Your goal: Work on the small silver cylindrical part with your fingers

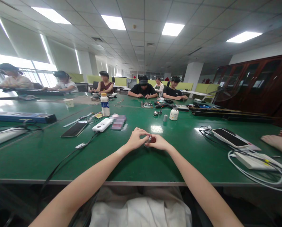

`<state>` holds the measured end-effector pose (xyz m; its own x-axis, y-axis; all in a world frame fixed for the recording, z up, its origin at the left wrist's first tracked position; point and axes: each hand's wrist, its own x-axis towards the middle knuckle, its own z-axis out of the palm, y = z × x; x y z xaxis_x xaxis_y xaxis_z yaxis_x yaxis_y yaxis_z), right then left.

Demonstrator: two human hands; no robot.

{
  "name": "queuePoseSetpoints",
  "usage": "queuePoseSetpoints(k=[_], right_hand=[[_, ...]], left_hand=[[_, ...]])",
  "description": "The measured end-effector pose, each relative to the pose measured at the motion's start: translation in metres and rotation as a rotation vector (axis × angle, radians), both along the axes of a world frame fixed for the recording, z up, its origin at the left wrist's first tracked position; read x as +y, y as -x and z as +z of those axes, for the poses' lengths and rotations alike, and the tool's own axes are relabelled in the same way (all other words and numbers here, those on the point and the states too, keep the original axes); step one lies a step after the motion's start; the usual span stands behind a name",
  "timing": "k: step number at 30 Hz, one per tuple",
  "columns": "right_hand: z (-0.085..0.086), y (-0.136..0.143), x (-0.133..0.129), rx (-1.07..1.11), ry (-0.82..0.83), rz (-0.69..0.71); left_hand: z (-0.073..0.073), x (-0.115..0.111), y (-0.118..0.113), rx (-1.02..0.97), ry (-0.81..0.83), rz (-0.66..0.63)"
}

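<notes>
Green table (122, 168) fills the head view's foreground; above it your left hand (138, 138) and right hand (159, 142) come together, fingertips pinching a small pale piece (149, 138). Beyond, a grey cylinder (165, 118) stands near a white jar (174, 114).

The left grip (136, 138) and right grip (160, 142) hold a small object (149, 138) at the bench (141, 168). A bottle (105, 107) stands farther left.
</notes>
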<state>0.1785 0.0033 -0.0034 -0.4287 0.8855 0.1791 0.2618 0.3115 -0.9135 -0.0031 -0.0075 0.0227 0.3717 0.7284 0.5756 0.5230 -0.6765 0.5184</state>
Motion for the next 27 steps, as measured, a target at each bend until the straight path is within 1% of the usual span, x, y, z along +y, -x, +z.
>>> queuePoseSetpoints(k=[4, 10, 13, 20, 23, 27], right_hand=[[0.002, 0.0, 0.0, 0.052, -0.01, -0.033], [0.013, -0.003, 0.004, 0.181, -0.038, -0.062], [0.016, -0.003, 0.003, 0.229, -0.07, -0.089], [0.012, 0.002, 0.0, 0.251, -0.149, -0.158], [0.01, -0.001, 0.007, 0.257, -0.177, -0.228], [0.004, -0.016, 0.023, 0.223, -0.181, -0.348]], left_hand=[[0.002, -0.001, 0.001, -0.026, 0.032, -0.002], [0.008, 0.001, 0.007, -0.025, 0.153, -0.041], [0.01, 0.001, 0.008, -0.005, 0.202, -0.053], [0.002, -0.001, 0.005, 0.089, 0.275, -0.08], [0.0, 0.0, 0.003, 0.1, 0.316, -0.084], [-0.001, 0.004, 0.001, 0.079, 0.398, -0.081]])
